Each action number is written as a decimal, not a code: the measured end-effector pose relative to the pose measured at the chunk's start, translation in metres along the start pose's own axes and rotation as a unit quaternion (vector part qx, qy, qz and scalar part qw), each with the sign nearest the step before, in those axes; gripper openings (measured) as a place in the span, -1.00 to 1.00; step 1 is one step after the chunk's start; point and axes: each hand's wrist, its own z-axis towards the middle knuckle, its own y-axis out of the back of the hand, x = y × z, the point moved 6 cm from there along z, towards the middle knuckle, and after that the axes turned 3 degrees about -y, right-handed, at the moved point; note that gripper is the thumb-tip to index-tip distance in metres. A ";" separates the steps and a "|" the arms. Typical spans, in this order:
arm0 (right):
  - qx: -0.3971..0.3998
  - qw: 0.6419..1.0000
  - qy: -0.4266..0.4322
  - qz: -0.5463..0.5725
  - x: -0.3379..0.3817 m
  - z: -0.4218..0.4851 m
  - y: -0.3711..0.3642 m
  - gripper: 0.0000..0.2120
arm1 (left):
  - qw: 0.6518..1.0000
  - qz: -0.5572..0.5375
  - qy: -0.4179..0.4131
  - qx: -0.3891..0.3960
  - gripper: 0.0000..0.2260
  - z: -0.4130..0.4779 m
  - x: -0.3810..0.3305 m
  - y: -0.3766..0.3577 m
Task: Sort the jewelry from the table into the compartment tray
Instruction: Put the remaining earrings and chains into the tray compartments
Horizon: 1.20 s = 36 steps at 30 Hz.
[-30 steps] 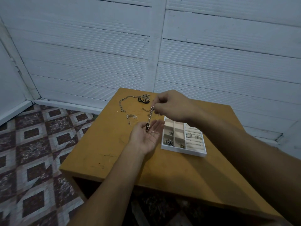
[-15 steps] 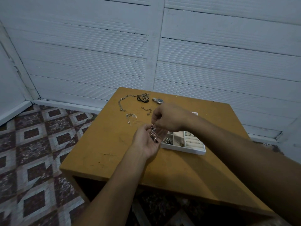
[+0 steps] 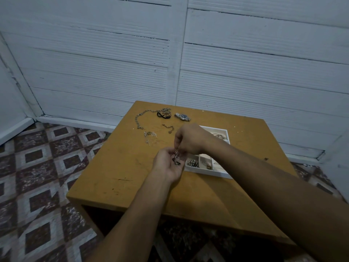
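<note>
The left hand [image 3: 167, 165] lies palm up over the desk [image 3: 122, 167], just beside the near left corner of the compartment tray [image 3: 207, 172]. The silver bracelet chain [image 3: 176, 160] is heaped in that palm. A second ago it hung straight down from the right hand, with only its lower end touching the palm. Now the right hand [image 3: 190, 138] has dropped low, right onto the left fingertips, and the chain has folded into a small pile. The right grip is clamped on the chain's top end, thumb and fingertips pinched together. The left grip is apart: the fingers bend loosely upward like a cup and do not close over the links.

The right forearm crosses over the tray and hides its middle. In the near left compartment sits a cluster of beads [image 3: 192, 163], and a small piece [image 3: 208, 166] lies in the one beside it. At the far end something silvery [image 3: 219, 136] shows past the wrist.

With the right hand lowered, the wristwatch [image 3: 182, 117] is back in sight at the desk's far edge; a second ago the hand covered it. Beside it lies the black looped piece [image 3: 164, 115], then the long chain [image 3: 140, 118] curving to the left. Nearer lie a short bronze chain [image 3: 169, 127], a little silver tangle [image 3: 150, 133] and a pin [image 3: 147, 142], all where they were.
</note>
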 end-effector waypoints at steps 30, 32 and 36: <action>-0.065 0.958 -0.135 0.242 -0.083 0.018 0.027 -0.91 | 0.998 0.067 -0.001 -0.011 -0.71 0.015 -0.012 -0.035; -0.073 0.953 -0.143 0.256 -0.090 0.020 0.025 -0.92 | 0.996 0.086 0.007 -0.014 -0.78 0.020 -0.013 -0.044; -0.057 0.952 -0.140 0.266 -0.092 0.030 0.017 -0.93 | 0.995 0.089 0.037 -0.017 -0.66 0.031 -0.012 -0.058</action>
